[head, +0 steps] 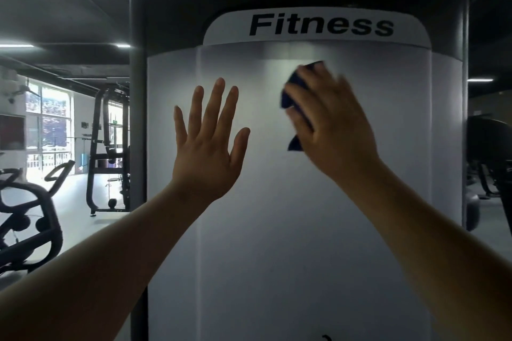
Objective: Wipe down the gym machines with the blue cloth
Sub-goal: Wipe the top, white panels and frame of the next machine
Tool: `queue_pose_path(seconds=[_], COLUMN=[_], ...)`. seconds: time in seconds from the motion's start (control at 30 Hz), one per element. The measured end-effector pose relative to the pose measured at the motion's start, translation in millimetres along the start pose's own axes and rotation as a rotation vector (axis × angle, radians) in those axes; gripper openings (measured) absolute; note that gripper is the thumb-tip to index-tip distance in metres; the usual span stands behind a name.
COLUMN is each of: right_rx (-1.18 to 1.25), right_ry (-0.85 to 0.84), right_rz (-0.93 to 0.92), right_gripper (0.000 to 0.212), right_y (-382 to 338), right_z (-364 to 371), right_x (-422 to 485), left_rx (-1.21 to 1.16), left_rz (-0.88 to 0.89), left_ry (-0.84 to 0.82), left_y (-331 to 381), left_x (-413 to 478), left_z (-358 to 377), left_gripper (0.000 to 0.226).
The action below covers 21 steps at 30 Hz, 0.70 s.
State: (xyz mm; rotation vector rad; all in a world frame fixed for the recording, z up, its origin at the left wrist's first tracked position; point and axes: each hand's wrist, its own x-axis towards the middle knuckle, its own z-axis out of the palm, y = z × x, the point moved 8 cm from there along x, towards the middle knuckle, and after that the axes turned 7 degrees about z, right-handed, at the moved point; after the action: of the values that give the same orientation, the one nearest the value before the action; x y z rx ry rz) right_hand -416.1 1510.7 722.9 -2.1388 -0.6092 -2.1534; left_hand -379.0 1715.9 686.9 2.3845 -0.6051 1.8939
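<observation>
Forearms reach up from the bottom corners of the frame, both bare. The left hand [207, 147], at centre, is open with its fingers straight and spread and its palm facing the machine. From here I cannot tell whether it touches the surface. The right hand [329, 124], just right of centre and a little higher, is blurred. Its fingers lie fairly flat over the blue cloth [293, 93], pressing it against the panel rather than curling round it. The cloth is bunched under the palm, so only dark blue edges show, above the fingertips, beside the thumb and below it.

Both hands are set against the white panel [277, 243] of the gym machine, a tall, smooth, slightly curved cover that fills the middle of the frame. The cloth sits on its upper part, just below a rounded white header printed with the word "Fitness" [321, 25] in black. A dark grey post [137, 108] runs up the panel's left edge.

Further off, at lower left, stands an exercise bike [33, 219] with black handlebars. Behind it at mid left is a black weight rack [109, 147], and beyond that bright windows [47, 124]. Strip lights [16, 46] glow on the dark ceiling at upper left. More dark equipment [490, 158] shows at the right edge.
</observation>
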Motion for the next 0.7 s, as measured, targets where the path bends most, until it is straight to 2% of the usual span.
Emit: queue_pose_path(seconds=[0.07,0.13,0.17,0.3,0.33,0.37,0.47,0.53,0.6,0.67,0.7], right_rx=[0.068,0.104,0.102,0.009,-0.013,-0.009,0.097,0.133,0.108,0.046,0.020], right_ry=[0.052,0.080,0.076,-0.044,-0.044,-0.030,0.029,0.060,0.051,-0.012,-0.028], right_rz=[0.230,0.311,0.276,-0.081,-0.093,-0.041,0.287,0.405,0.309,0.076,0.015], right_gripper=[0.043,0.043,0.042,0.043,0.043,0.043,0.043,0.044,0.044,0.045,0.045], right_y=[32,30,20,-7,2,17,69,68,46,30,33], right_z=[-11,-12,-9,1,-2,-7,-21,-20,-13,-3,-3], right_x=[-5,-7,-7,-7,-7,-8,-13,-12,-9,-9,-10], left_rx=[0.015,0.025,0.028,0.091,0.108,0.114,0.105,0.105,0.145,0.169,0.169], left_rz=[-0.006,-0.004,0.000,-0.014,-0.016,-0.011,0.059,0.111,0.119,0.107,0.109], left_ry=[0.000,-0.002,-0.008,-0.046,-0.051,-0.048,-0.039,-0.048,-0.049,-0.043,-0.043], left_y=[0,1,2,4,5,7,32,52,61,59,58], left_x=[0,1,1,1,3,7,26,33,33,32,32], left_z=[-1,-3,-2,-5,-9,-13,-19,-11,0,4,5], left_gripper=[0.070,0.070,0.070,0.070,0.070,0.069,0.068,0.070,0.070,0.070,0.070])
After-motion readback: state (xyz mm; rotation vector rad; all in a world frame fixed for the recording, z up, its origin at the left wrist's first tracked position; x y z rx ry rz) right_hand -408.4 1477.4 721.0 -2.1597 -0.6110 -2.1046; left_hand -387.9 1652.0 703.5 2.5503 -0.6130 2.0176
